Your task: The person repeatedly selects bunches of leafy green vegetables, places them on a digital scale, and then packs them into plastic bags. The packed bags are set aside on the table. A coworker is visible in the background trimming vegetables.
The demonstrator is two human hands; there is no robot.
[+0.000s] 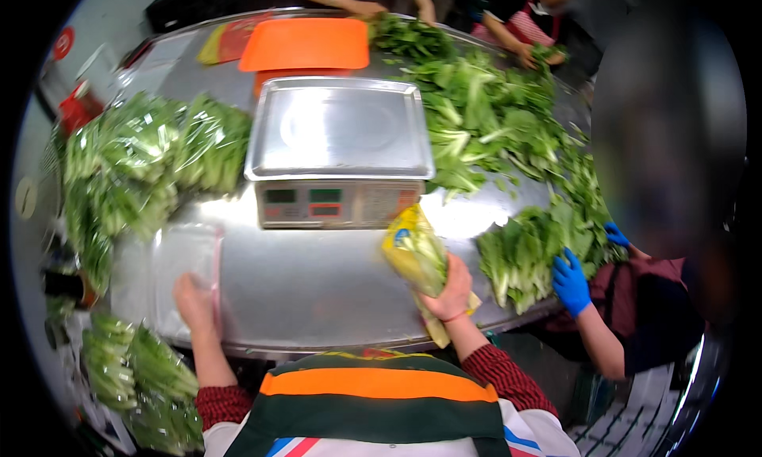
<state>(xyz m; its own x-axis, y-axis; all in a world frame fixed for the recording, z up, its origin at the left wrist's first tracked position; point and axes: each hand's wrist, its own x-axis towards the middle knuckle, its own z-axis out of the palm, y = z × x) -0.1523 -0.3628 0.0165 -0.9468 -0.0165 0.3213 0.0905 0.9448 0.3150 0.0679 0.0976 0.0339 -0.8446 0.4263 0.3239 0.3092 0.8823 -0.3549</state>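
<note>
My right hand (447, 285) grips a yellow printed plastic bag (415, 248) with pale green vegetable stems showing inside, held over the metal table in front of the scale. A strip of yellowish material hangs below that hand. My left hand (195, 302) is blurred and lies at the clear plastic bags (181, 266) stacked at the table's left front; whether its fingers hold one cannot be made out. Between and beyond the hands stands a digital weighing scale (340, 204) with a bare steel tray (339, 129) on top.
Bagged leafy greens (143, 153) lie at the left, more bags (137, 379) below. Loose greens (494, 111) cover the right side. Behind the scale stands an orange plastic container (306, 45). A person's blue-gloved hand (571, 283) touches greens at the right; other people work across the table (297, 320).
</note>
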